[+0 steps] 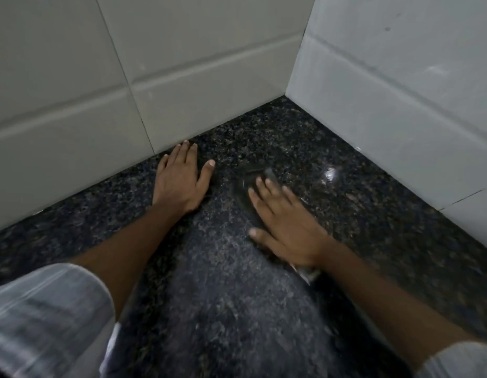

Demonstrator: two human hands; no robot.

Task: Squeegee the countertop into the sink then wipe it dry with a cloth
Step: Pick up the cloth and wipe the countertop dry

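Note:
The dark speckled granite countertop (223, 282) fills the lower view and runs into a tiled corner. My left hand (179, 178) lies flat on it with fingers apart, fingertips close to the back wall, holding nothing. My right hand (286, 222) presses flat, fingers spread, on a blurred dark cloth (305, 272). Only the cloth's edges show, past my fingertips and under my wrist. A duller streaked band of counter runs from the cloth toward me. No squeegee or sink is in view.
Pale tiled walls stand at the back (155, 77) and on the right (400, 105), meeting in a corner beyond my hands. A light glare spot (329, 173) shines on the counter right of the cloth. My grey striped sleeve (46, 317) covers the lower left.

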